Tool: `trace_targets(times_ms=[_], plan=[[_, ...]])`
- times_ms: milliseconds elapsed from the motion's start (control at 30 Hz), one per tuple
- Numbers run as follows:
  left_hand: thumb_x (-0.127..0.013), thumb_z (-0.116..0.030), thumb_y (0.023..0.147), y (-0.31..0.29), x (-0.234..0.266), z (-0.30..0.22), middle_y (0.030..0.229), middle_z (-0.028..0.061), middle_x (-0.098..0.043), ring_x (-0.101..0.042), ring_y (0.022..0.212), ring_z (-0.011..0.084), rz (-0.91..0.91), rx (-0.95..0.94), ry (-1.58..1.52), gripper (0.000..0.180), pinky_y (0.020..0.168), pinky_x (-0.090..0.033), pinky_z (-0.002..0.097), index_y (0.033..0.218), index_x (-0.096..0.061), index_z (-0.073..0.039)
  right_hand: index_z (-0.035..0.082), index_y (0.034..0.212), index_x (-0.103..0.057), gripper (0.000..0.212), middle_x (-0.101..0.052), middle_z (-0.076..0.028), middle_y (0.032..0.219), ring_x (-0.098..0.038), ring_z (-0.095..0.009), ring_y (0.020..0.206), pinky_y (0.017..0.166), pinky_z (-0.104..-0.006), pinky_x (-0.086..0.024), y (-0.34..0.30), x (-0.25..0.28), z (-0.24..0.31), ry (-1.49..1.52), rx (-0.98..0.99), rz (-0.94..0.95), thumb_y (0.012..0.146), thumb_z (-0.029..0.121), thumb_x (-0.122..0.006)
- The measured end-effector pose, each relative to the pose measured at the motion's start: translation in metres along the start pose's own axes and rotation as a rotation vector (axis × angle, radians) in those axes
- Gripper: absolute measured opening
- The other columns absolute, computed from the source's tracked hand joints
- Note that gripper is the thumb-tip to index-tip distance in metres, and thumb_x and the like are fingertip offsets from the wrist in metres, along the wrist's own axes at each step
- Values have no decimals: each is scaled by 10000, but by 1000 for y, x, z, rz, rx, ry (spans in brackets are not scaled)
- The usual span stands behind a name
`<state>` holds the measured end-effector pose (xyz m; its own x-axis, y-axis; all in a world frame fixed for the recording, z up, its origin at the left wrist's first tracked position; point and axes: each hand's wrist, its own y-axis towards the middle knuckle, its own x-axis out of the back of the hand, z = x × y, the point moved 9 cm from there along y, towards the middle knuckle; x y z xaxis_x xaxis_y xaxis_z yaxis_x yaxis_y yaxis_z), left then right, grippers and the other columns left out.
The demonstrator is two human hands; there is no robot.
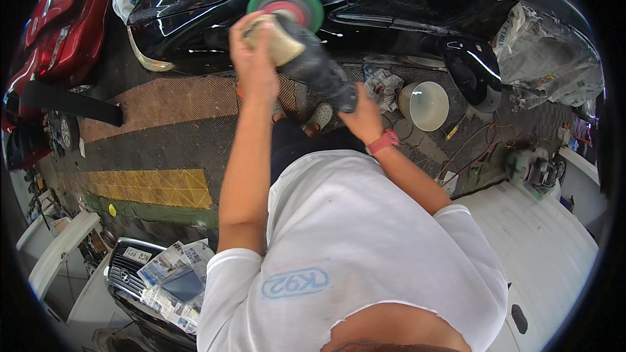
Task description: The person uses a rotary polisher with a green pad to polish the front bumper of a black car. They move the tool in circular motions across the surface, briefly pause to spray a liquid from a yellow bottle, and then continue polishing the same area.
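A car polisher [312,58] with a dark body and a pale cover round its head is held in front of me. Its round pad [306,1], green-rimmed with a red centre, lies against or just over the glossy black car panel [195,32]; which of the two I cannot tell. My left hand [253,52] wraps round the pale cover near the pad, slightly blurred. Behind it, my right hand [362,116] grips the rear end of the body, a red watch [383,141] on that wrist. Part of the pad is hidden by the tool.
A white bucket [442,122] stands right of my right hand, beside crumpled newspaper [383,88]. Newspaper and plastic [548,58] cover the car's right part. A red car [65,32] is at far left. Cords [486,146] cross the floor at right. Behind me lies a white panel [528,241].
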<state>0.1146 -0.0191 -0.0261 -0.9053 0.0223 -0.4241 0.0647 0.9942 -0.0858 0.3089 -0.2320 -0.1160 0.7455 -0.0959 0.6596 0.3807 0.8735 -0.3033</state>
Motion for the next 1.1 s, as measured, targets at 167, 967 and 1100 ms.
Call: trace_targets(times_ms=[167, 967, 1100], plan=[[-733, -155, 1018, 50, 97, -34, 1226, 130, -691, -709, 1087, 216, -236, -19, 18, 361, 959, -608, 362, 1328, -583, -44, -14, 1364, -488, 683, -743, -300, 1017, -723, -495, 988, 879, -546, -568, 11, -39, 81, -14, 136, 247, 812, 236, -803], [-710, -134, 1028, -18, 57, 29, 1254, 88, -669, -651, 1176, 189, -110, 179, -115, 339, 1065, -514, 352, 1329, -573, -57, 115, 1425, -503, 718, -755, -253, 1058, -716, -478, 1034, 877, -547, -568, 30, -36, -29, -87, 55, 83, 784, 177, -819], [-685, -123, 1039, -31, 12, 37, 1365, 120, -625, -620, 1266, 221, 7, 108, -29, 350, 1141, -485, 384, 1370, -587, -68, 97, 1402, -518, 697, -750, -260, 1116, -720, -458, 1086, 925, -510, -574, 27, -8, -63, -4, 53, -23, 781, 130, -832]])
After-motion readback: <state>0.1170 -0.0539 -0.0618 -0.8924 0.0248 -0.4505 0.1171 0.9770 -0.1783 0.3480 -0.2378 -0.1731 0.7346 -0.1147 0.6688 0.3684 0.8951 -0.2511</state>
